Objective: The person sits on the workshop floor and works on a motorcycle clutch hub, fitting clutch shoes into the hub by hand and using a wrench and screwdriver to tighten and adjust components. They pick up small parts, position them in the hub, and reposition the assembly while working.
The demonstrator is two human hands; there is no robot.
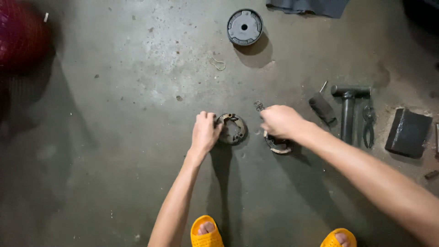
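We look down on a stained concrete floor (114, 137), where a dark red rounded object (20, 36) sits blurred in the far left corner. Near the centre, our left hand (206, 132) is curled closed against the left edge of a ring-shaped metal part (232, 129) lying flat on the floor. Just to its right, our right hand (281, 121) is closed in a fist above a second curved metal part (278, 145), with a small spring-like piece (259, 106) at its knuckles; we cannot tell exactly what the fingers grip. Well beyond the hands stands a round grey drum (245, 27). Further right lie a short black handle (322, 109), a hammer (348, 107), a pair of pliers (368, 126) and a dark block (408, 132). At the bottom edge, two yellow sandals (206, 234) frame our arms.
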